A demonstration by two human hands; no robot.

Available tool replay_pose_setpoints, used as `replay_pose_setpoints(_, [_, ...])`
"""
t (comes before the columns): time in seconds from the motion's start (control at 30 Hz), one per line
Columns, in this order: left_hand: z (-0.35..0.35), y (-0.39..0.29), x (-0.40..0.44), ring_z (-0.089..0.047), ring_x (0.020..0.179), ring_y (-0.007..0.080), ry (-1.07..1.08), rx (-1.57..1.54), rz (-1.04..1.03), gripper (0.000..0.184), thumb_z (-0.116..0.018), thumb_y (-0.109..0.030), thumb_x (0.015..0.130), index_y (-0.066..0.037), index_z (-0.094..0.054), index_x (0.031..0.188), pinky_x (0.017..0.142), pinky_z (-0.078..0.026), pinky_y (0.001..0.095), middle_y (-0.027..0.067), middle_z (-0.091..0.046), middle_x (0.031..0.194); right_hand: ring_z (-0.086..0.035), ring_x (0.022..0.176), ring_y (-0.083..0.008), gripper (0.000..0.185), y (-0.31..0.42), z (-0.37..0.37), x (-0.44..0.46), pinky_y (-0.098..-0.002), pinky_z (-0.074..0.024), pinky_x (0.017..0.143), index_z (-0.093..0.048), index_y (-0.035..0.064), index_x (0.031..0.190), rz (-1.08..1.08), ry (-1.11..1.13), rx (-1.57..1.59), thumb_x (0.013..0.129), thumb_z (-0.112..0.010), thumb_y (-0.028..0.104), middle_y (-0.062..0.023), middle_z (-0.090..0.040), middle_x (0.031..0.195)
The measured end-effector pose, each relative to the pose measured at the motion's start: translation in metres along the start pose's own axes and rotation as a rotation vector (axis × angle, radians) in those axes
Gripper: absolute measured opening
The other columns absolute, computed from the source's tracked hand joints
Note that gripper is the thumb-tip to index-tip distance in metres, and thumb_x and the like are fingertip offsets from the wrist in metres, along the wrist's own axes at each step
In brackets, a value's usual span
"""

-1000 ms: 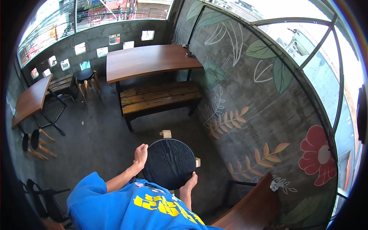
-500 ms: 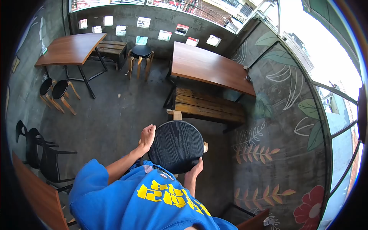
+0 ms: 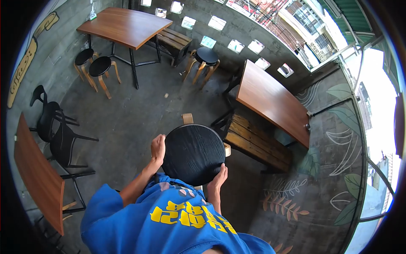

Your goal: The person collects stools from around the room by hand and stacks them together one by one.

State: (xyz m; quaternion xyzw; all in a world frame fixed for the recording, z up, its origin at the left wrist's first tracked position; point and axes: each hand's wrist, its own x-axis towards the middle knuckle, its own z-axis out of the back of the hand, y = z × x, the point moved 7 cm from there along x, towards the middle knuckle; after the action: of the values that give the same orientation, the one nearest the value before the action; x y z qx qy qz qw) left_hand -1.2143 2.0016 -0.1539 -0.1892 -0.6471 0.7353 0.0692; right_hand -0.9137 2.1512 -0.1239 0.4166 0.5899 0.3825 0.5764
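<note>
A round stool (image 3: 194, 154) with a black wood-grain seat and pale bent-wood legs is held in front of my body, seat side up. My left hand (image 3: 158, 148) grips the left edge of the seat, its fingers curled round the rim. On the lower right edge, my right hand (image 3: 218, 177) is closed round the rim. Parts of the legs show past the far edge and the right side of the seat; the rest are hidden beneath it.
Two similar stools (image 3: 100, 66) stand by the far left table (image 3: 127, 25). Another stool (image 3: 206, 56) is near the back wall. To the right are a long table (image 3: 272, 99) and a wooden bench (image 3: 258, 144). Black chairs (image 3: 63, 142) and a table (image 3: 38, 178) line the left.
My view has turned to the left, so the tables and bench sit further right and more of the left table shows. Both hands keep hold of the stool.
</note>
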Motion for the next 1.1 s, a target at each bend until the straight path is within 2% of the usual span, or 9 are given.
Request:
replay_pose_setpoints(0.03, [0.006,-0.003,0.005,-0.032,0.063,0.0113,-0.037,0.005,-0.012,0.04,-0.048,-0.028,0.097,-0.003,-0.036,0.069,0.058,-0.031,0.0336,0.0041,-0.027,0.064,-0.042,0.095,-0.0111,0.028,-0.001,-0.014,0.007,-0.031,-0.0329,0.092,-0.057,0.0105,0.087,-0.011,0.031,0.02,0.094,-0.059,0.038,0.0014,-0.05,0.088])
replay_pose_setpoints(0.13, [0.015,-0.013,0.022,-0.031,0.063,0.0103,-0.124,0.002,-0.002,0.038,-0.047,-0.026,0.098,-0.004,-0.034,0.069,0.058,-0.03,0.0319,0.0024,-0.027,0.065,-0.039,0.083,-0.0108,0.028,-0.002,-0.055,0.037,-0.0283,-0.0348,0.08,-0.056,0.0076,0.09,-0.041,0.117,0.029,0.098,-0.055,0.035,0.0008,-0.043,0.081])
replay_pose_setpoints(0.33, [0.002,-0.026,0.083,-0.029,0.065,0.0082,-0.273,-0.079,-0.027,0.037,-0.047,-0.025,0.098,-0.006,-0.033,0.069,0.058,-0.028,0.0295,-0.0014,-0.028,0.068,-0.035,0.081,-0.0101,0.029,-0.013,-0.142,0.129,-0.0264,-0.0326,0.076,-0.054,0.0061,0.086,-0.046,0.306,0.04,0.098,-0.056,0.032,0.0011,-0.041,0.08])
replay_pose_setpoints(0.53, [-0.059,-0.055,0.169,-0.027,0.066,0.0084,-0.351,-0.074,-0.022,0.036,-0.048,-0.024,0.097,-0.007,-0.032,0.069,0.058,-0.026,0.0293,-0.0029,-0.026,0.069,-0.035,0.08,-0.0095,0.027,0.051,-0.22,0.212,-0.0255,-0.0331,0.076,-0.052,0.0076,0.084,-0.038,0.351,0.03,0.099,-0.055,0.03,0.002,-0.039,0.079])
replay_pose_setpoints(0.67, [-0.116,-0.08,0.227,-0.029,0.067,0.0089,-0.336,-0.055,-0.123,0.034,-0.049,-0.022,0.096,-0.007,-0.033,0.07,0.059,-0.027,0.0291,-0.003,-0.028,0.069,-0.039,0.083,-0.01,0.029,0.085,-0.252,0.271,-0.0295,-0.039,0.08,-0.05,0.01,0.084,-0.15,0.358,0.104,0.098,-0.054,0.035,0.0021,-0.04,0.08])
replay_pose_setpoints(0.87, [-0.169,-0.109,0.277,-0.029,0.067,0.0094,-0.245,0.049,-0.162,0.034,-0.048,-0.021,0.097,-0.005,-0.033,0.071,0.06,-0.028,0.0297,-0.0014,-0.028,0.069,-0.04,0.082,-0.0105,0.037,0.054,-0.257,0.346,-0.0293,-0.0388,0.083,-0.047,0.0099,0.081,-0.207,0.206,0.126,0.1,-0.052,0.042,0.0025,-0.04,0.081])
replay_pose_setpoints(0.93, [-0.187,-0.121,0.291,-0.029,0.067,0.0095,-0.224,0.074,-0.177,0.035,-0.048,-0.021,0.098,-0.005,-0.033,0.071,0.059,-0.028,0.0301,-0.0015,-0.028,0.069,-0.042,0.086,-0.0119,0.039,0.044,-0.26,0.364,-0.029,-0.0383,0.087,-0.05,0.0081,0.084,-0.296,0.172,0.062,0.1,-0.051,0.043,0.0011,-0.043,0.085])
replay_pose_setpoints(0.97, [-0.194,-0.125,0.299,-0.029,0.067,0.0095,-0.209,0.084,-0.175,0.035,-0.048,-0.021,0.098,-0.005,-0.033,0.071,0.059,-0.028,0.0301,-0.0015,-0.028,0.069,-0.045,0.091,-0.0132,0.039,0.04,-0.261,0.372,-0.0295,-0.0379,0.092,-0.055,0.0054,0.089,-0.328,0.148,0.051,0.101,-0.05,0.043,-0.0014,-0.051,0.09])
replay_pose_setpoints(1.1, [-0.225,-0.134,0.338,-0.028,0.067,0.0087,-0.114,0.119,-0.173,0.034,-0.048,-0.021,0.099,-0.007,-0.034,0.071,0.059,-0.027,0.0292,-0.0027,-0.028,0.069,-0.048,0.093,-0.0137,0.041,0.053,-0.285,0.389,-0.03,-0.0385,0.093,-0.061,0.0019,0.096,-0.255,0.096,0.091,0.102,-0.05,0.041,-0.0036,-0.057,0.094])
